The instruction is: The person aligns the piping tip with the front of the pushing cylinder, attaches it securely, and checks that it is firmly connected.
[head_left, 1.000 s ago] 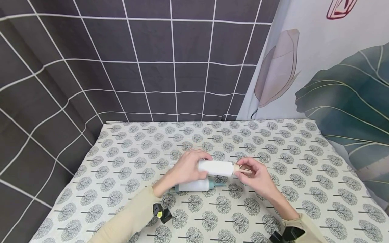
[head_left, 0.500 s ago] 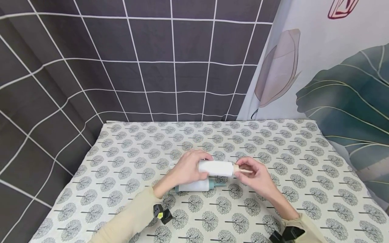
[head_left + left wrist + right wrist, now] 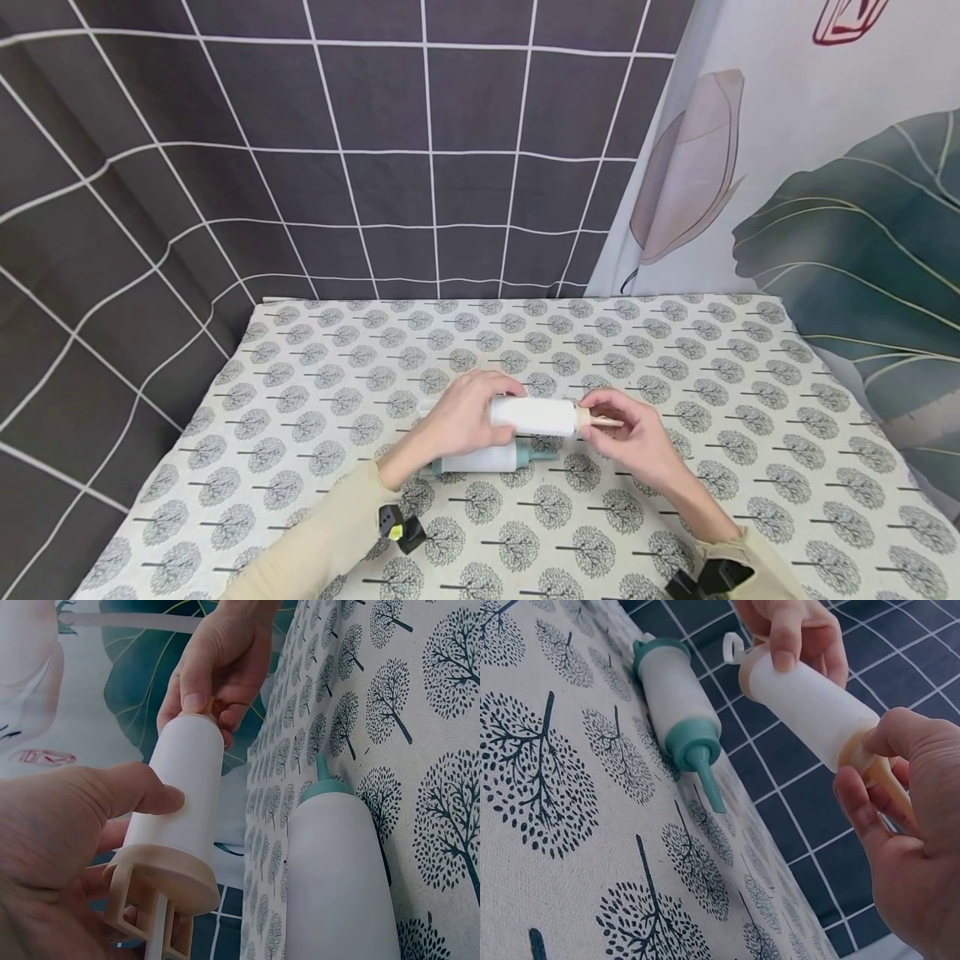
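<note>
My left hand (image 3: 468,408) grips the white barrel of a piping syringe (image 3: 536,415), thumb laid along its side in the left wrist view. The syringe lies roughly level above the cloth. Its beige handle end (image 3: 169,877), with a pale plunger rod, shows below the left thumb. At the other end, my right hand (image 3: 633,429) pinches the beige nozzle cap (image 3: 859,754) between thumb and fingers. The slim nozzle (image 3: 892,787) points back under the right palm. Just nearer than the left hand, a second piping syringe (image 3: 480,458) with teal ends lies on the cloth.
A cream tablecloth (image 3: 337,500) printed with dark trees covers the table. A dark gridded curtain (image 3: 382,192) hangs behind it, and a pale curtain (image 3: 795,125) with leaf shapes hangs at the right. Dark wrist cameras (image 3: 401,527) sit on the sleeves.
The nozzle looks slightly turned between the right fingertips. Both hands keep nearly the same place, and the teal-ended syringe has not moved.
</note>
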Motion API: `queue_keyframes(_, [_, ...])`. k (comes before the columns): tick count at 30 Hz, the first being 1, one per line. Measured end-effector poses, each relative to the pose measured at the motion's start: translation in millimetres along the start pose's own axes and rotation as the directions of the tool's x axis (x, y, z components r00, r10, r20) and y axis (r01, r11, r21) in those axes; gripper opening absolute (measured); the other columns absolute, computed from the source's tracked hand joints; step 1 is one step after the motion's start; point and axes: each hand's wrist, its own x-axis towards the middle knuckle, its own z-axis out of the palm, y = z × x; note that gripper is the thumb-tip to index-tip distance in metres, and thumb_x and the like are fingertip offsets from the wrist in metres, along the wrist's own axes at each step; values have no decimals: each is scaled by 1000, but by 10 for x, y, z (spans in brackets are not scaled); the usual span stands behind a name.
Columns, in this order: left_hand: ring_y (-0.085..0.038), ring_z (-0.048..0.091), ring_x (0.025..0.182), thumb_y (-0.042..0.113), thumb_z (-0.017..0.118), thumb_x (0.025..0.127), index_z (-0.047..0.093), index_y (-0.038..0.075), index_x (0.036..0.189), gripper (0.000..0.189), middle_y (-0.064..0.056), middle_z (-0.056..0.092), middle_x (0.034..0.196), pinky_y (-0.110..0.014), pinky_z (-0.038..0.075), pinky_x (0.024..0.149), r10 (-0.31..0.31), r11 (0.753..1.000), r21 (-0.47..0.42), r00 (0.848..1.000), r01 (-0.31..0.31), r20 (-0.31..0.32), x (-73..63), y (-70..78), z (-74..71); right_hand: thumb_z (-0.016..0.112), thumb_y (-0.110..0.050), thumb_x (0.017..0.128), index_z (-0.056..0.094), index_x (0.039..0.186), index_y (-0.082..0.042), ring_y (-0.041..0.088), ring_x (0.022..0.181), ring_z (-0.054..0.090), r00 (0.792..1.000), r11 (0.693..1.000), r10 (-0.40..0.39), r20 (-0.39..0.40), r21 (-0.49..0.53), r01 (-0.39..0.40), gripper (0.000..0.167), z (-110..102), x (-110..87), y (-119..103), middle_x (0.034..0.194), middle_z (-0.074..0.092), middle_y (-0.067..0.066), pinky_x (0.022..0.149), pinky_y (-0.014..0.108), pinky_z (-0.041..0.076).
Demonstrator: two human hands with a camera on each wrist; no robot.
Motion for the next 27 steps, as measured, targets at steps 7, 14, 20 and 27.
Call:
queue_keyframes(7, [-23, 64, 99, 3, 83, 72, 70, 4, 111, 41, -8, 70, 115, -47, 47, 94, 8, 1000, -1, 1000, -8, 1, -13, -6, -1, 68, 19, 79, 61, 111, 6, 18, 91, 67, 999, 999, -35, 3, 19, 35, 35, 2, -7, 39, 106, 68, 13, 66, 28, 58])
queue_keyframes(14, [-20, 63, 96, 4, 83, 73, 70, 6, 110, 39, -6, 71, 113, -45, 47, 92, 6, 1000, -3, 1000, -6, 1, -17, -13, 4, 66, 22, 78, 61, 111, 6, 18, 91, 67, 995, 993, -98, 3, 72, 97, 37, 15, -4, 56, 107, 68, 8, 69, 29, 59])
queue_keyframes(20, [-25, 64, 104, 3, 83, 73, 70, 4, 109, 39, -8, 70, 115, -56, 34, 109, 4, 1000, -1, 1000, -4, -2, -13, 8, 13, 67, 21, 78, 61, 111, 8, 17, 92, 67, 995, 993, -103, 11, 62, 102, 36, 12, 1, 42, 107, 69, 10, 70, 30, 59])
queue_keyframes(27, [-24, 64, 104, 1, 83, 71, 70, 6, 109, 40, -7, 70, 115, -54, 38, 104, -10, 1000, 2, 1000, 10, -19, -14, 19, 26, 71, 16, 80, 63, 111, 6, 16, 87, 69, 1000, 1000, -1, -28, -27, 0, 34, 14, -11, -8, 104, 68, 19, 62, 28, 58])
